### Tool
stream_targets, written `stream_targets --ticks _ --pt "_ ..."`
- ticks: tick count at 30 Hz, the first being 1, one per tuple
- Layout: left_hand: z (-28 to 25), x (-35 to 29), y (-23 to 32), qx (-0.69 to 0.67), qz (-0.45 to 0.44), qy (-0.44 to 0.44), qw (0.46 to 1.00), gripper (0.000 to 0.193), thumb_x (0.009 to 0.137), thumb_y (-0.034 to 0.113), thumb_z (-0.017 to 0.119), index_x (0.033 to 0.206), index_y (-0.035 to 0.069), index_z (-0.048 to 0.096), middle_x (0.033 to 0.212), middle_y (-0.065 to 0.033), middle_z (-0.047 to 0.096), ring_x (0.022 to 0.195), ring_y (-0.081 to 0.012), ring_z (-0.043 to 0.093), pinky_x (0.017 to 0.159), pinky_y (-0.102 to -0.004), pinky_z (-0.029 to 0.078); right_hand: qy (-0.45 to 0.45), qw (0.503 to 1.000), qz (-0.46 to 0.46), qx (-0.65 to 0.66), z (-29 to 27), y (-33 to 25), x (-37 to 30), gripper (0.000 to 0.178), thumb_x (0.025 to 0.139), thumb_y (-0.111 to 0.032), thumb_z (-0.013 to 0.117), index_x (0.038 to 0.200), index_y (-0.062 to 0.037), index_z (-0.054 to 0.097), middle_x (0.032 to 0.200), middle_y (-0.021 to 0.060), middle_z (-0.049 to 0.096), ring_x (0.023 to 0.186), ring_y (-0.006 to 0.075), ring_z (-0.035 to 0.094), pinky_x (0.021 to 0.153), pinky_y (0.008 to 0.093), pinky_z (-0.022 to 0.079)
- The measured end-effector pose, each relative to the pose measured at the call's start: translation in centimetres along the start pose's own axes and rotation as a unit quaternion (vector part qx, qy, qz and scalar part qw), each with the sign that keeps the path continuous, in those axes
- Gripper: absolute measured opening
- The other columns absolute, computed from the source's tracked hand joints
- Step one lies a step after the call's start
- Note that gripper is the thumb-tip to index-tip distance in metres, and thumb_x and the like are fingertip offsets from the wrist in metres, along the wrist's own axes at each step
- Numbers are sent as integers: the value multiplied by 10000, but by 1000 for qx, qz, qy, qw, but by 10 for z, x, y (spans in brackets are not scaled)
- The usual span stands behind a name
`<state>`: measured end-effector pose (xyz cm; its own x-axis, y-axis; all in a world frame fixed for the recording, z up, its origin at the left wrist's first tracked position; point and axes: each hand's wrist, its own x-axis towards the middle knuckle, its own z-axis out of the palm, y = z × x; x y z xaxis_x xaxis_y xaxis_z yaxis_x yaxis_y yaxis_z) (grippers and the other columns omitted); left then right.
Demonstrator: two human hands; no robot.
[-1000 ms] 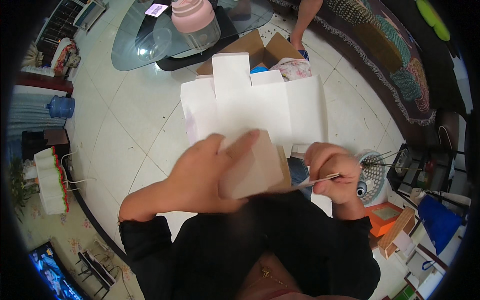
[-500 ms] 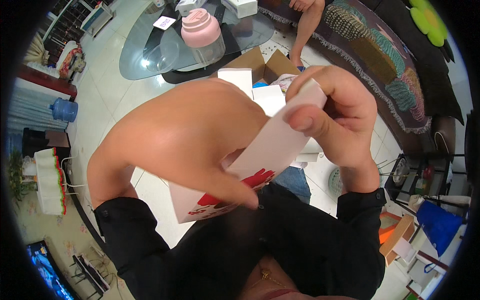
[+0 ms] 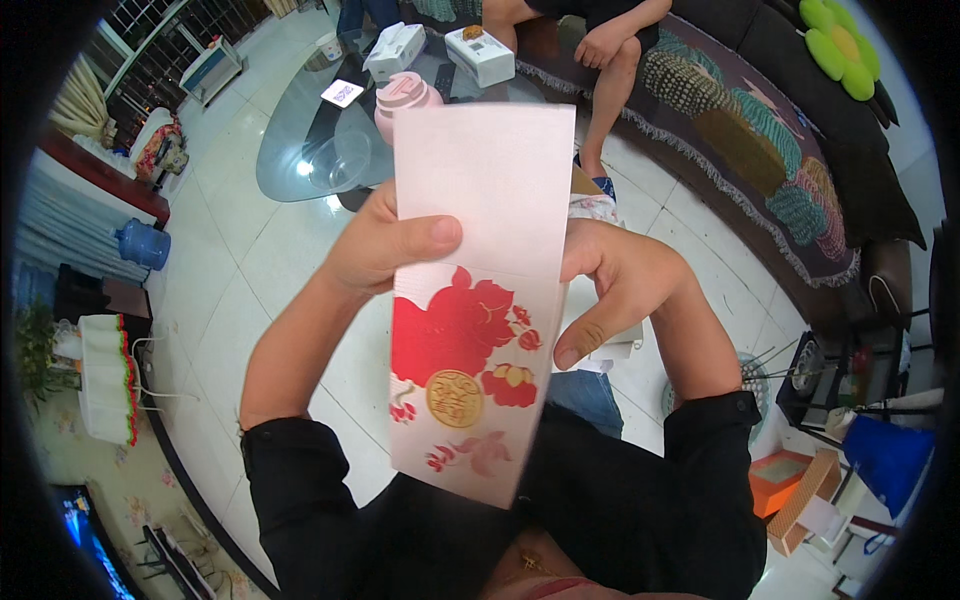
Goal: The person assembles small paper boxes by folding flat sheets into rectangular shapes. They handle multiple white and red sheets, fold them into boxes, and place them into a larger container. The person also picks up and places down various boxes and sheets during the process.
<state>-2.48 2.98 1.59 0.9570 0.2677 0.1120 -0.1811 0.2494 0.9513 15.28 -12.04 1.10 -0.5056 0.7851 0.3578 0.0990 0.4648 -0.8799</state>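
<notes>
A long pale pink paper envelope [image 3: 480,190] stands upright between my hands, its blank upper part folded up above a crease. Red flowers and a round gold emblem decorate the lower part. My left hand [image 3: 385,240] grips the left edge, thumb on the front and fingers hidden behind. At the right edge, my right hand [image 3: 630,285] holds the envelope with its thumb along the side; its other fingers pass behind the paper. Whatever lies inside the envelope, if anything, cannot be seen.
Beyond my hands is an oval glass table [image 3: 285,150] bearing a pink-lidded jar [image 3: 405,95], two tissue boxes [image 3: 482,58] and a white card [image 3: 342,93]. A person [image 3: 615,45] sits on the covered sofa [image 3: 740,130]. An orange box [image 3: 778,482] stands at lower right.
The envelope has turned from slanting to upright, its printed front now facing me. My left hand has moved from across it to its left edge, my right from the top corner down the right edge.
</notes>
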Motion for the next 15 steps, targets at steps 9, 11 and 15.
stream_targets --ticks 9,11,15 --pt "6 -16 -19 -59 22 79 995 403 858 255 637 1141 -20 553 1022 -108 643 883 -165 641 783 -304 517 79 972 193 105 35 -16 -4 309 813 -227 698 1023 -6 647 1022 136 667 921 266 630 808 335 476" --pt "4 -24 -27 -40 55 68 995 401 860 259 636 1136 -20 556 1022 -113 642 893 -166 638 792 -313 514 74 980 162 85 43 -13 -7 299 827 -240 685 1002 0 651 978 142 677 878 274 636 772 333 476" --pt "4 -31 -31 -47 68 94 992 370 876 232 609 1143 -19 555 1015 -123 647 869 -176 651 767 -309 529 105 985 138 -2 47 -19 -13 228 833 -218 674 919 -7 675 898 125 682 805 242 638 727 316 474"
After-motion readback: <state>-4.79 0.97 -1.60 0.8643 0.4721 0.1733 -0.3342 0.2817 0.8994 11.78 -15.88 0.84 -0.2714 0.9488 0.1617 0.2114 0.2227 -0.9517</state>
